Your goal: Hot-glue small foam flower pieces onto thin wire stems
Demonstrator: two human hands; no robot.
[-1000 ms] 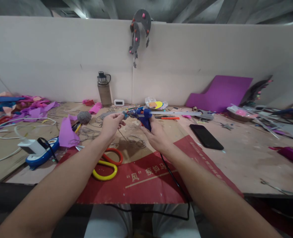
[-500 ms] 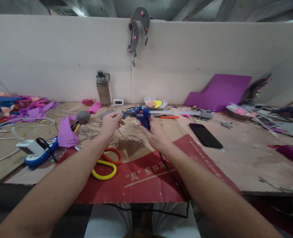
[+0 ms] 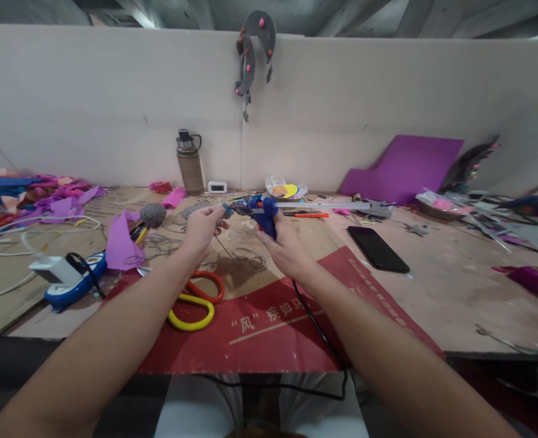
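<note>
My right hand [image 3: 283, 243] is wrapped round the handle of a blue hot glue gun [image 3: 263, 213]. A long clear glue stick [image 3: 323, 206] sticks out of its back end to the right, and its nozzle points left. At the nozzle tip my left hand [image 3: 206, 228] is closed, thumb and fingers pinching a small piece too hidden to name. Thin grey yarn [image 3: 245, 258] lies in loops on the cardboard below the hands. Scissors [image 3: 193, 310] with one red and one yellow handle loop lie beside my left forearm.
A black phone [image 3: 378, 249] lies to the right. At left are a blue power strip [image 3: 75, 283], a grey yarn ball [image 3: 152, 215] and purple felt [image 3: 123, 243]. A water bottle [image 3: 189, 164] stands by the wall. The gun's black cord [image 3: 317, 325] runs over the red cardboard [image 3: 259, 350].
</note>
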